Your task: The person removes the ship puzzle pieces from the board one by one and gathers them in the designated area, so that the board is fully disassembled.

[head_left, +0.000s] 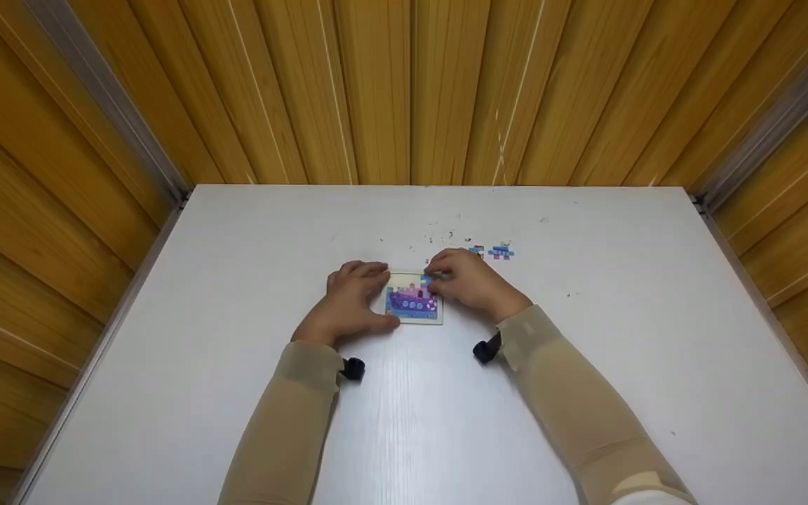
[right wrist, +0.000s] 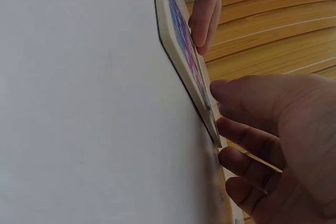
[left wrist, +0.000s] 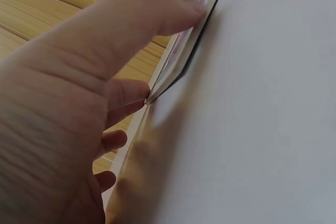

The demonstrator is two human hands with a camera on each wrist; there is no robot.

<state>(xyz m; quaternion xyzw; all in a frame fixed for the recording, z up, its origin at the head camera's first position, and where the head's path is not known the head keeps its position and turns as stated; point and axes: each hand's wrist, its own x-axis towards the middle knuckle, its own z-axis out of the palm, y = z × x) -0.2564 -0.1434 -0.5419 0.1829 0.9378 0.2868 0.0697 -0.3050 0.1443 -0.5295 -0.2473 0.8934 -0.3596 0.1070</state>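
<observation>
A small jigsaw puzzle (head_left: pixel 412 306) in a pale, thin-rimmed board lies flat on the white table; its picture shows a purple ship on blue water. Part of the board's upper area is bare cream. My left hand (head_left: pixel 355 301) holds the board at its left side, thumb at the near edge and index finger at the far left corner. My right hand (head_left: pixel 473 280) touches the board's upper right, thumb on the picture and fingertips by the far edge. Light blue shows beside these fingers. In the right wrist view, no piece is visible between thumb and fingers (right wrist: pixel 252 140).
Beyond my right hand lie a blue puzzle piece (head_left: pixel 501 252) and another piece (head_left: pixel 476 250), partly hidden by the hand. Small dark specks dot the white table (head_left: pixel 271 231) behind the board. Wood-look panels (head_left: pixel 376 91) rise behind the table and at both sides.
</observation>
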